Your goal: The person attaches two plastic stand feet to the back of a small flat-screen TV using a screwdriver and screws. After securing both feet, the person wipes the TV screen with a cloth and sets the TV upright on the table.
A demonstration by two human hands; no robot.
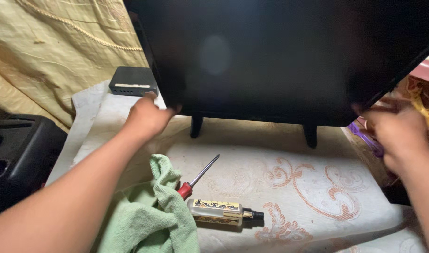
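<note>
We grip the black screen (280, 56), frame top: left hand (146, 117) and right hand (399, 131) clasp its lower corners.

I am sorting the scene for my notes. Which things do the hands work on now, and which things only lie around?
In hand:
black flat screen, gripped at its lower corners by left hand and right hand

Lying about:
screwdriver
green cloth
small bottle
grey box

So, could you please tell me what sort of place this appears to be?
Probably a home corner used for repairs: a black flat screen stands on a patterned white cloth-covered table, with a red-handled screwdriver and crumpled green towel, before a yellow fabric drape.
</note>
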